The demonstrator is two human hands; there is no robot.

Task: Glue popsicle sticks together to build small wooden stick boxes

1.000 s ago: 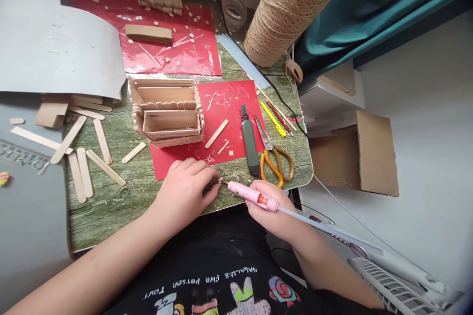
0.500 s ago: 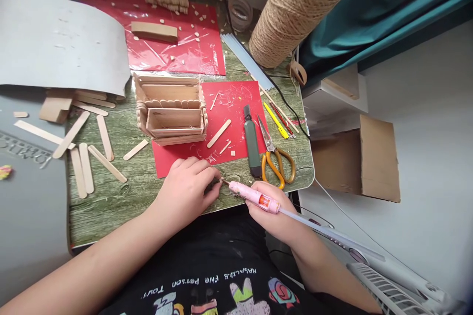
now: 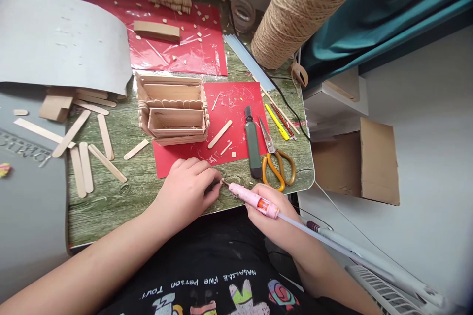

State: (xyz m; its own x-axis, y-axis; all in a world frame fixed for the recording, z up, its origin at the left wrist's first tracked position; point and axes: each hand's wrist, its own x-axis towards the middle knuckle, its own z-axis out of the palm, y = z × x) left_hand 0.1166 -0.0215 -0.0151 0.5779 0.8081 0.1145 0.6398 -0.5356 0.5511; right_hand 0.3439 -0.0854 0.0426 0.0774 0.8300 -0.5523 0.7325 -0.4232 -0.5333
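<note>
My right hand (image 3: 271,211) is wrapped round a pink glue gun (image 3: 249,198), with a long clear glue stick (image 3: 306,226) running out of its back. The gun's metal nozzle points left and meets the fingertips of my left hand (image 3: 188,182). Those fingers are pinched together over the table's front edge; only a tiny pale bit of what they hold shows. Beyond them, a box built of craft sticks (image 3: 173,113), with two compartments, stands partly on a red sheet (image 3: 236,103). One loose craft stick (image 3: 219,134) lies to its right.
Scissors (image 3: 277,162) and a green utility knife (image 3: 253,145) lie near the right edge, by a yellow pen (image 3: 277,122). Several craft sticks (image 3: 86,167) are scattered at left. A big twine roll (image 3: 295,15) stands at the back right; a black cable (image 3: 284,98) crosses there.
The view has shifted very slightly. Both hands keep their places, and the glue gun's nozzle stays at my left fingertips.
</note>
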